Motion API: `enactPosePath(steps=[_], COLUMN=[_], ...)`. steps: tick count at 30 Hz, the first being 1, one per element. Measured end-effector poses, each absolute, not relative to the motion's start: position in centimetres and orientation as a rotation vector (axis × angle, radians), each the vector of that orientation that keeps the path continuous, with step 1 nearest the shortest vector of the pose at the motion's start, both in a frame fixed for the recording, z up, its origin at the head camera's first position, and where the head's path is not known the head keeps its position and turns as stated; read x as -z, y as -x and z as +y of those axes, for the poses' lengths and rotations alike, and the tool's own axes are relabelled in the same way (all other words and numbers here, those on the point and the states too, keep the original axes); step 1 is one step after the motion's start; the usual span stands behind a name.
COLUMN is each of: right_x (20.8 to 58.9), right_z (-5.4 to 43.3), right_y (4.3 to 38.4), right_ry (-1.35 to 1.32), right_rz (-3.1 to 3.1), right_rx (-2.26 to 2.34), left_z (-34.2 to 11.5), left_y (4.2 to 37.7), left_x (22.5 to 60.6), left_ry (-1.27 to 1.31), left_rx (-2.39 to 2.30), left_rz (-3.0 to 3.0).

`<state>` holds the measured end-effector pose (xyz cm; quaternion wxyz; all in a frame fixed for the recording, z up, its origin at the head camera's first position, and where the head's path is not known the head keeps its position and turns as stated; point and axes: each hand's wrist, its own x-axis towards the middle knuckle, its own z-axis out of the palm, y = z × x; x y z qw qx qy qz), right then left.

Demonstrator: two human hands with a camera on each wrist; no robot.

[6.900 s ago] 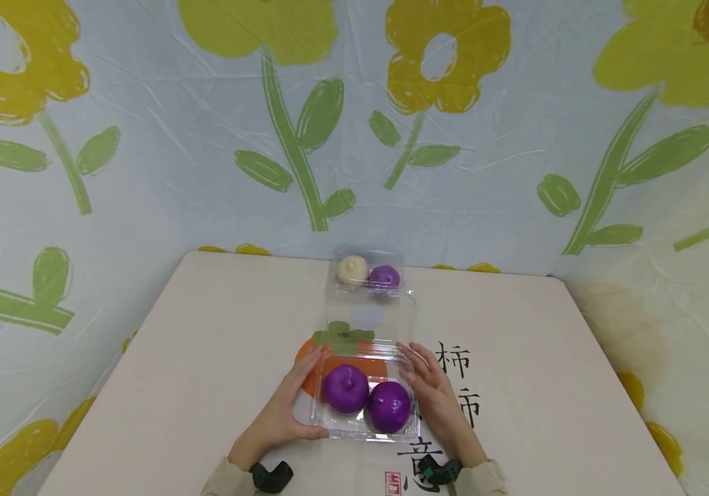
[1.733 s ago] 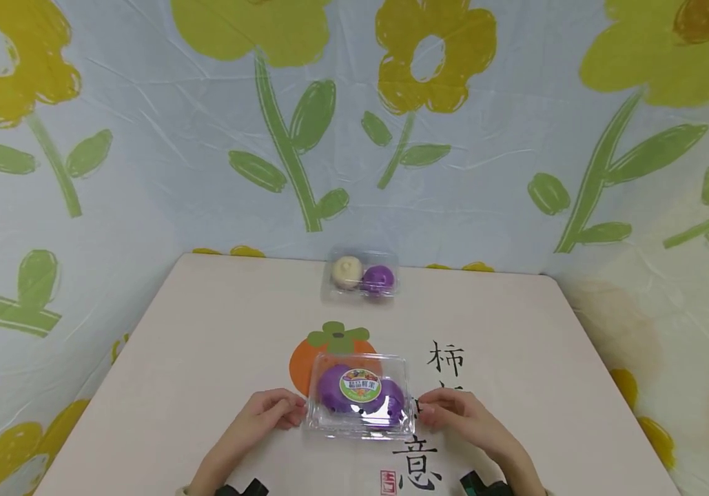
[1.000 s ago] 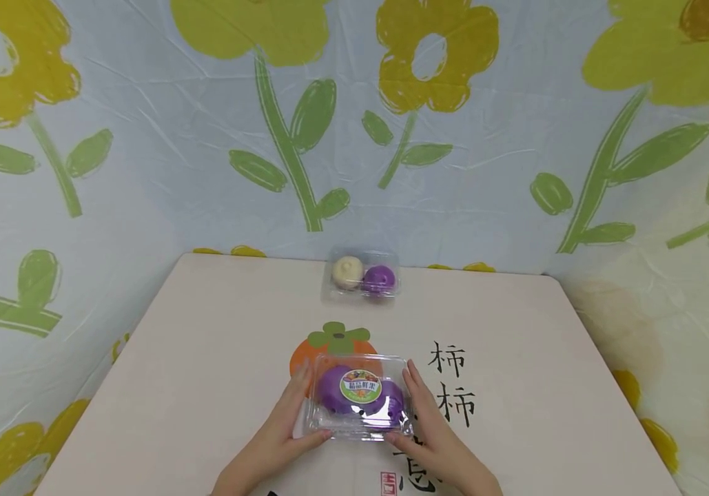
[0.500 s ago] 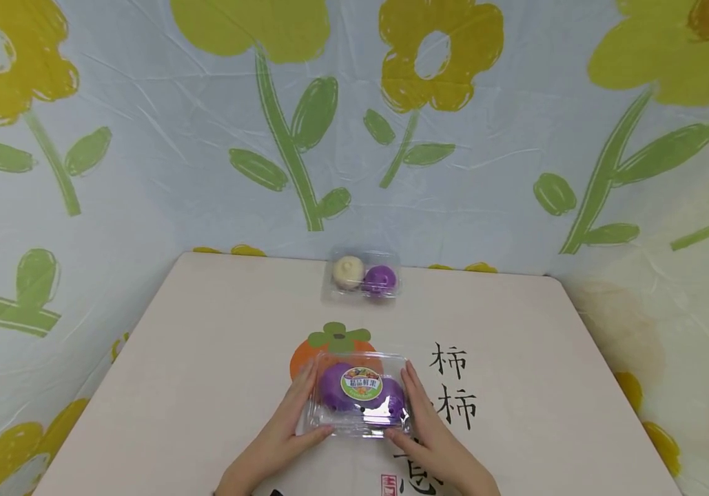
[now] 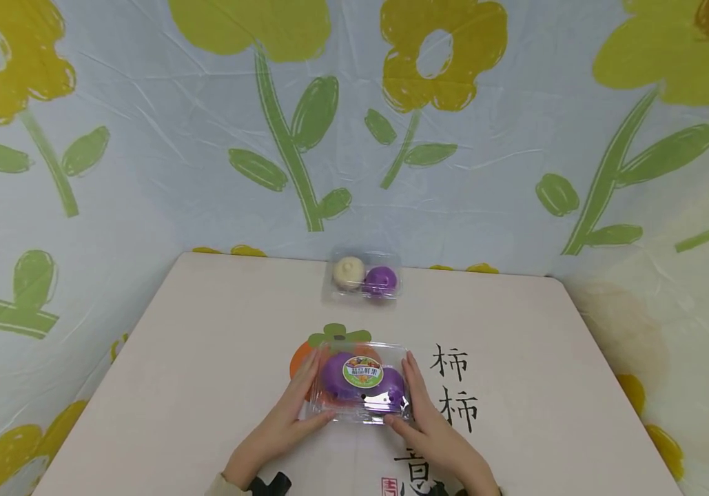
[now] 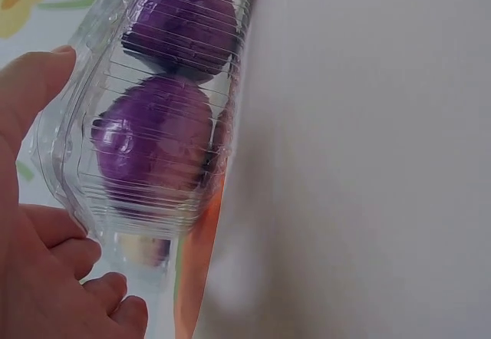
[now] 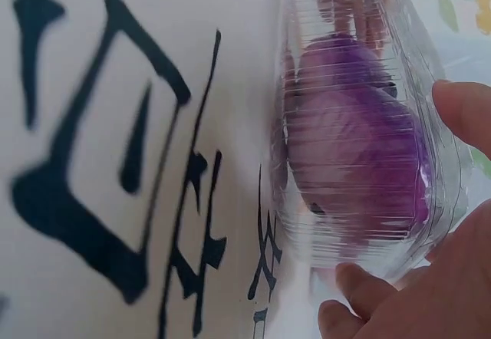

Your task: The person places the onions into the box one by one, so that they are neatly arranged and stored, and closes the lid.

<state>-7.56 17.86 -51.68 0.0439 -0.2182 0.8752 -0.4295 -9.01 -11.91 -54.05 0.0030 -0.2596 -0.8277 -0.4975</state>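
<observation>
A clear plastic clamshell box (image 5: pixel 360 411), lid closed, holds two round purple onion-like pieces (image 6: pixel 157 136). An oval sticker (image 5: pixel 363 372) with fruit pictures marks the lid. My left hand (image 5: pixel 282 421) grips the box's left side, thumb at the front edge and fingers along the side. Likewise my right hand (image 5: pixel 433 424) holds the right side, its thumb over the front corner. In the right wrist view the ribbed box wall (image 7: pixel 345 235) lies between thumb and fingers. I cannot tell whether the box touches the table or is slightly raised.
Another closed clear box (image 5: pixel 365 293) stands at the table's far edge, with one cream and one purple round piece inside. A printed persimmon (image 5: pixel 302 357) and black characters (image 5: pixel 458 406) decorate the pale table (image 5: pixel 205 344). Flower-patterned cloth (image 5: pixel 205 138) hangs around it.
The box's lid, open in the oldest frame, is now closed. Both hands moved from pinched fingers beside the box to gripping its sides. In the last half second, hands and box shifted up in view.
</observation>
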Motion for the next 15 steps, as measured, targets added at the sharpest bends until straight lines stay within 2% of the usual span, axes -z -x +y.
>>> enactPosePath(steps=[15], right_x=[51.9], right_z=[18.0], right_y=[10.4], right_ry=[0.655], right_rz=[2.620], right_rx=[1.372], left_z=[-11.9], left_y=[11.4], left_x=[54.1], left_ry=[0.793], left_rx=[1.583], left_rz=[-2.631])
